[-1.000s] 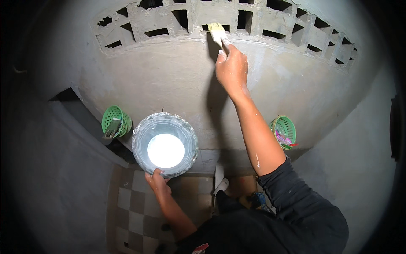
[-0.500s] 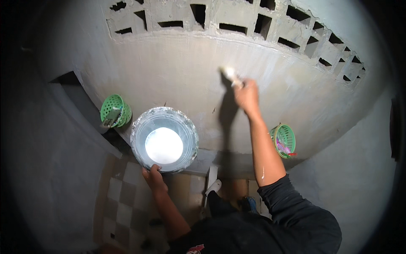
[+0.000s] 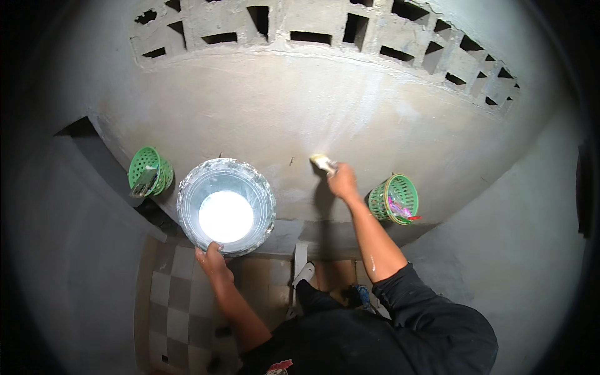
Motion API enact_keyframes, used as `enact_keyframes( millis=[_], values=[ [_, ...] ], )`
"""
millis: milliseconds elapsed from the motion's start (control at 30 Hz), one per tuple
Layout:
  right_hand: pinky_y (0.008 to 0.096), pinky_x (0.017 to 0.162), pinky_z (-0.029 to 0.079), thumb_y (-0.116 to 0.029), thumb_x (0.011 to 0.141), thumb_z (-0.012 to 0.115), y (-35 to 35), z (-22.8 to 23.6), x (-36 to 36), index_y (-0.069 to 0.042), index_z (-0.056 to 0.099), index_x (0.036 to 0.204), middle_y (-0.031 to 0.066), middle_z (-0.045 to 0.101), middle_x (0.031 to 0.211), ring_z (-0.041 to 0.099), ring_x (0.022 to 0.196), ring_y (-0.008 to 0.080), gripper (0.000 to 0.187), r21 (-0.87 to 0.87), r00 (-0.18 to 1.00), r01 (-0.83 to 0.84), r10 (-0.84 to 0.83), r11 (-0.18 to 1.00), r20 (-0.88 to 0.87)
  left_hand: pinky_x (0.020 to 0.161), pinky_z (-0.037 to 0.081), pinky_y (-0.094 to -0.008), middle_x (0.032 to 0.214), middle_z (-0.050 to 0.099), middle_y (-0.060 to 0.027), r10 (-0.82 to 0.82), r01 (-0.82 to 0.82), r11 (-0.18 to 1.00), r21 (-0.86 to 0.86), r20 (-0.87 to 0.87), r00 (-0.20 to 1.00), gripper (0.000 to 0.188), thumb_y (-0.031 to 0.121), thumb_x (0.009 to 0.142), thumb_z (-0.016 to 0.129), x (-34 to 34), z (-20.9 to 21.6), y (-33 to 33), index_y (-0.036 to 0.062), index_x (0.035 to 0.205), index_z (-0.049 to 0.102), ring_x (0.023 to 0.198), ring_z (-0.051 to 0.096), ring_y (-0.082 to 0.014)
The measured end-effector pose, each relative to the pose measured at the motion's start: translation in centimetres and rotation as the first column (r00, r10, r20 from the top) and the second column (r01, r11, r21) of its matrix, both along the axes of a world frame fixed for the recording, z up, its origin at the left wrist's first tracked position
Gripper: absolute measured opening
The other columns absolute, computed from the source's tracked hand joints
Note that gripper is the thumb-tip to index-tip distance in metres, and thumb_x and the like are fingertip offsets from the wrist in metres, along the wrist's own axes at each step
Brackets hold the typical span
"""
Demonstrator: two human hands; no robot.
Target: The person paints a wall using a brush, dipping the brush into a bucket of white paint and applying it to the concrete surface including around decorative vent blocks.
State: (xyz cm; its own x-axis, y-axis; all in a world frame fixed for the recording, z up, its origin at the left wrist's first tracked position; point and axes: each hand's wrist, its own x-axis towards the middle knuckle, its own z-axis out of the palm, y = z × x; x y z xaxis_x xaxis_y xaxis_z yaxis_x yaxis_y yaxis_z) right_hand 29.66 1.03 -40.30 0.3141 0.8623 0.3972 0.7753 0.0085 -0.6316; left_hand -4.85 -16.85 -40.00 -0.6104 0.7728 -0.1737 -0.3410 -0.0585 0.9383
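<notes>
My right hand (image 3: 342, 181) is closed around the handle of a paintbrush (image 3: 323, 164), its pale bristles pointing up and left against the grey plastered wall (image 3: 231, 106). My left hand (image 3: 214, 261) grips the near rim of a paint-smeared bucket (image 3: 265, 187). White paint (image 3: 225, 216) lies at the bottom of the bucket. Faint whitish streaks show on the wall above the brush. Whether the bristles touch the wall at this instant is hard to make out.
A green basket (image 3: 164, 178) hangs on the wall left of the bucket. Another green basket (image 3: 409, 187), with pink and red items, is near my right forearm. Ventilation blocks (image 3: 310, 22) with openings run along the top. Checkered tiles (image 3: 178, 294) cover the floor at lower left.
My right hand has brought the paintbrush down the wall, closer to the bucket's height. The left hand still holds the bucket. The whole view has shifted slightly, moving the scene leftward.
</notes>
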Motion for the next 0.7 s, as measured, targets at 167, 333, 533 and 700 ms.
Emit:
enact_keyframes(
  millis=[167,333,533,700],
  values=[
    [0.0436,0.077,0.055,-0.012,0.083,0.071,-4.7,12.5,5.4,0.003,0.073,0.112,0.0286,0.073,0.093,0.073,0.085,0.0404,0.032,0.387,0.984,0.125,-0.065,0.913,-0.164,0.056,0.052,-0.0324,0.112,0.063,-0.0132,-0.026,0.026,1.000,0.016,0.001,1.000,0.070,0.005,0.072,0.054,-2.0,-0.8,0.1,0.0028,0.141,0.048,0.087,0.066,-0.0234],
    [0.0486,0.074,0.052,-0.009,0.090,0.065,-6.7,17.1,6.0,0.011,0.069,0.108,0.0305,0.071,0.089,0.070,0.082,0.0459,0.027,0.703,0.906,0.419,-0.317,0.575,-0.281,0.060,0.048,-0.0351,0.118,0.063,-0.0113,-0.124,0.123,0.990,-0.063,-0.026,0.992,0.067,0.009,0.075,0.055,-3.9,-1.1,1.3,0.0062,0.141,0.049,0.093,0.063,-0.0246],
    [0.0560,0.081,0.053,-0.013,0.093,0.063,-3.3,-0.4,-3.6,0.008,0.067,0.095,0.0341,0.067,0.093,0.066,0.091,0.0522,0.021,0.207,0.952,0.303,-0.306,0.930,-0.014,0.062,0.047,-0.0364,0.120,0.062,-0.0120,-0.208,0.203,0.975,-0.092,-0.047,0.977,0.068,0.009,0.075,0.056,-5.8,-1.6,2.6,0.0064,0.142,0.046,0.095,0.062,-0.0250],
    [0.0518,0.088,0.054,-0.018,0.084,0.073,-2.5,-9.8,0.2,0.008,0.072,0.099,0.0353,0.068,0.095,0.068,0.099,0.0494,0.030,0.012,0.982,0.188,-0.188,0.982,0.001,0.062,0.047,-0.0359,0.122,0.060,-0.0125,-0.222,0.226,0.971,-0.076,0.057,0.973,0.069,0.008,0.074,0.056,-4.4,-1.0,3.2,0.0061,0.143,0.046,0.099,0.061,-0.0242]
  ],
)
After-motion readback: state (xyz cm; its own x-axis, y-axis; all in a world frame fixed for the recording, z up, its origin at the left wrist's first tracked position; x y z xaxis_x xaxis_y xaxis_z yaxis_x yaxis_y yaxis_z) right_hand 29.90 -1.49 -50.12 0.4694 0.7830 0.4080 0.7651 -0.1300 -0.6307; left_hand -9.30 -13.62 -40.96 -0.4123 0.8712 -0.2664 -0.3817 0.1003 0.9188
